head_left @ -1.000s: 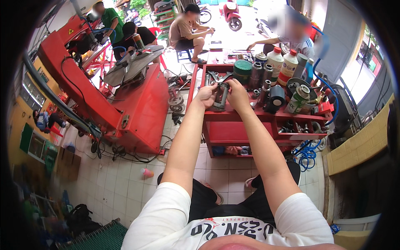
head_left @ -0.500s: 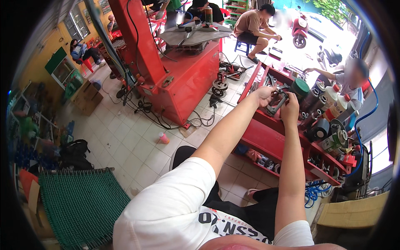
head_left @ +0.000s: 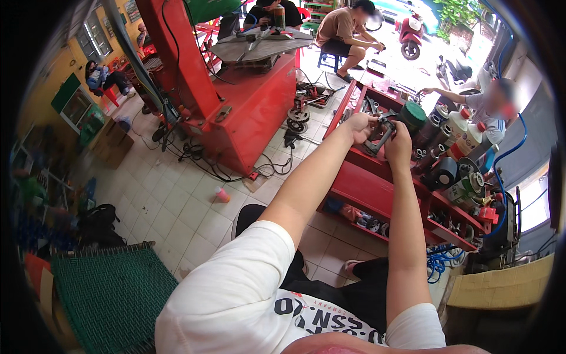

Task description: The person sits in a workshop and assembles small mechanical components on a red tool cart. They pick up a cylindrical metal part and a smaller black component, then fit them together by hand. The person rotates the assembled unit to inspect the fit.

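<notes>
Both my arms stretch out over a red tool cart (head_left: 364, 190). My left hand (head_left: 359, 128) is closed at the upper left end of a dark grey, bracket-like metal part (head_left: 377, 143). On the right side of the same part, my right hand (head_left: 399, 144) has its fingers curled round it. The part's exact kind is too small to tell, and my fingers cover some of it. Below and beyond it, loose metal tools (head_left: 370, 106) lie in the cart's top tray. A green-topped round container (head_left: 413, 114) stands just right of my hands.
Spray cans (head_left: 439, 138) and white bottles (head_left: 457, 123) crowd the cart's right side. A red machine (head_left: 253, 112) with cables at its base stands left. A person (head_left: 492, 106) reaches in from the right; another (head_left: 345, 38) sits beyond. A green woven seat (head_left: 112, 289) is near left.
The whole view has shifted, so the scene sits slightly farther left and most of it higher. Both hands stay on the metal part, which appears tilted a little differently.
</notes>
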`<state>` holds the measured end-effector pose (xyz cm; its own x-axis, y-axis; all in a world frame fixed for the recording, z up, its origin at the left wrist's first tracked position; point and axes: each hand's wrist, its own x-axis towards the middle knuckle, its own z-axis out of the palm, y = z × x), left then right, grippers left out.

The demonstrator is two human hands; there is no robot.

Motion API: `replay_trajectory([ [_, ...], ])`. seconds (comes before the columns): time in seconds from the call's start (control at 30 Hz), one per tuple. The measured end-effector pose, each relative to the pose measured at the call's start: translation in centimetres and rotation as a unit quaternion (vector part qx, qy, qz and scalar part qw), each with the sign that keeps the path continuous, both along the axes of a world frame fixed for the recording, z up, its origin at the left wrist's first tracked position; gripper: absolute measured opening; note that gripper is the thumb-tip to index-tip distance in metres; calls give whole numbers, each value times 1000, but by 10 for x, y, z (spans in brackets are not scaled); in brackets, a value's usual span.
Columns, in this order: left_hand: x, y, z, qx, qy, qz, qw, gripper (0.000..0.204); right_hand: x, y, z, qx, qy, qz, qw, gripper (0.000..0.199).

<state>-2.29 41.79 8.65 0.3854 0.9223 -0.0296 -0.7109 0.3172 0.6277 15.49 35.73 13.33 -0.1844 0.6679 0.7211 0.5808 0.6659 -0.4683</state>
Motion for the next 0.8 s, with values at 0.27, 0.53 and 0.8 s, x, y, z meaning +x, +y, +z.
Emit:
replay_trajectory([
  [0.27,6,-11,11,-1,62,13,998,30,2,-1,1,-6,3,-5,1000,23],
  [0.53,2,-4,4,-11,80,53,995,18,0,-1,1,-45,-2,39,998,31],
  [0.8,8,-6,9,-14,-10,129,992,8,3,10,-12,-104,70,125,984,53],
])
